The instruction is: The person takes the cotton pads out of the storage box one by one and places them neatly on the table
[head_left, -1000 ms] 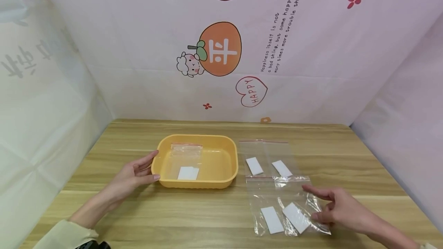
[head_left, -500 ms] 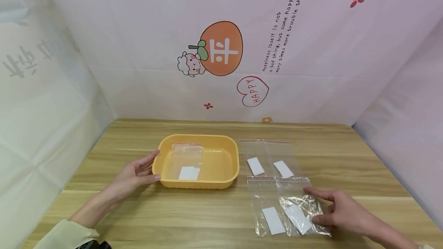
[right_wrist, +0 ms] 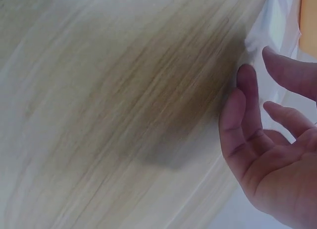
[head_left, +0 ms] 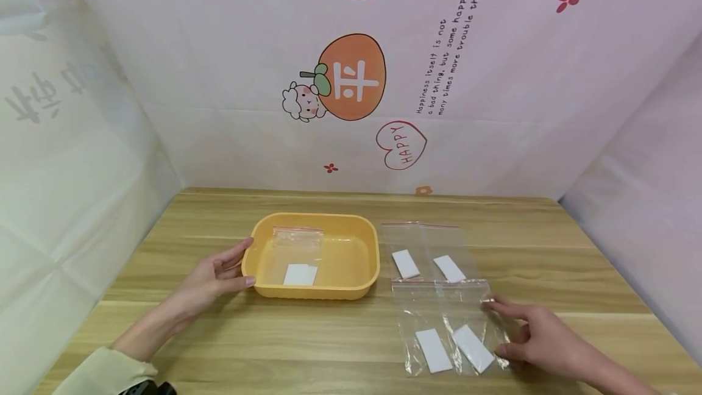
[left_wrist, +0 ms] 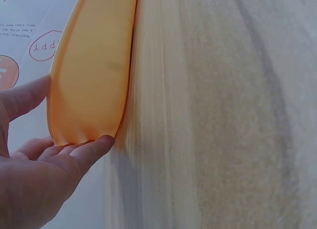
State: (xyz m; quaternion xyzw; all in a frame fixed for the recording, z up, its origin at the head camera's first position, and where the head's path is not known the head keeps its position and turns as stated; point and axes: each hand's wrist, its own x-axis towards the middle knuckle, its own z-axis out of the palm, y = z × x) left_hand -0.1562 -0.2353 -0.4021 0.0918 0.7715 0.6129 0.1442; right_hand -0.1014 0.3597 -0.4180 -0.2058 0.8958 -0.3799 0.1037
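Observation:
My left hand [head_left: 205,282] holds the left end of a yellow plastic basin [head_left: 351,290], thumb and fingertips spread across its corners. Inside the basin lies a clear zip-lock bag [head_left: 296,249] with white rectangular pieces [head_left: 299,274]. To the right, several clear zip-lock bags overlap flat on the table. One white piece [head_left: 404,264] shows in the far left bag, others in the bags beside and nearer. At the right edge of the nearest right bag [head_left: 476,316], my right hand [head_left: 540,337] touches the plastic, its thumb and fingers apart in the right wrist view.
The wooden table [head_left: 307,346] ends at a printed white backdrop [head_left: 247,139] behind. White sheets [head_left: 82,157] also hang at both sides. A dark object [head_left: 147,389] shows by the left sleeve.
My right fingers have shifted slightly along the edge of the nearest right bag, whose plastic was lifted and crinkled and now lies flatter. My left hand and the basin stay in place.

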